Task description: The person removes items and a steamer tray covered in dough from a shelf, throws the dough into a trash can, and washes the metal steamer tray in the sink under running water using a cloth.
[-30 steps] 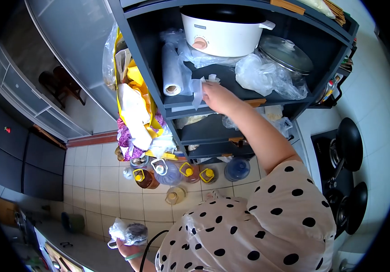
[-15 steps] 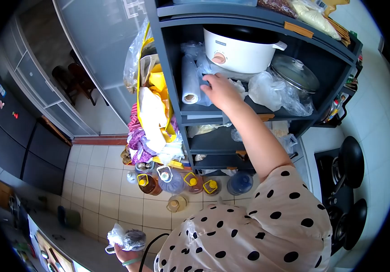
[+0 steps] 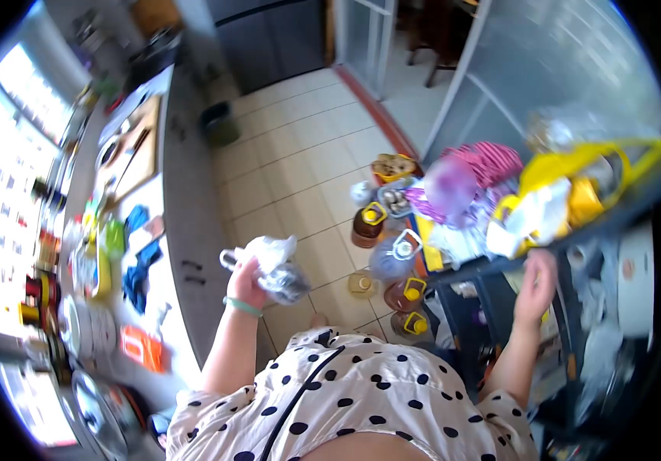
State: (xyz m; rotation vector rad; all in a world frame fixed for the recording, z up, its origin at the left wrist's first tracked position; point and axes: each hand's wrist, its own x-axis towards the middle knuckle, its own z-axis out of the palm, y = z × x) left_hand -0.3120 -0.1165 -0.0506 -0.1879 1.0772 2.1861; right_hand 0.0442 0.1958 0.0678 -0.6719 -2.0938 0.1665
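My left hand (image 3: 246,286), with a pale green bangle at the wrist, is closed on a plastic bag (image 3: 284,283). White crumpled film shows on top of the bag, and something dark sits in its lower part. Over at the right, my right hand (image 3: 538,283) is beside the dark shelf unit (image 3: 492,307), slightly blurred, its fingers loosely extended and nothing visible in them. Near it hangs a yellow-edged bag (image 3: 637,165) with white and yellow packets.
Several bottles with yellow or white handles, such as a brown one (image 3: 366,230), stand on the tiled floor (image 3: 292,169). To the left runs a counter with a cutting board (image 3: 134,146) and an orange packet (image 3: 142,347). A bin (image 3: 219,123) stands beyond.
The view has swung left toward the counter. My right hand has come away from the shelf with the plastic roll and white cooker. My left hand still grips the bag, now higher in view.
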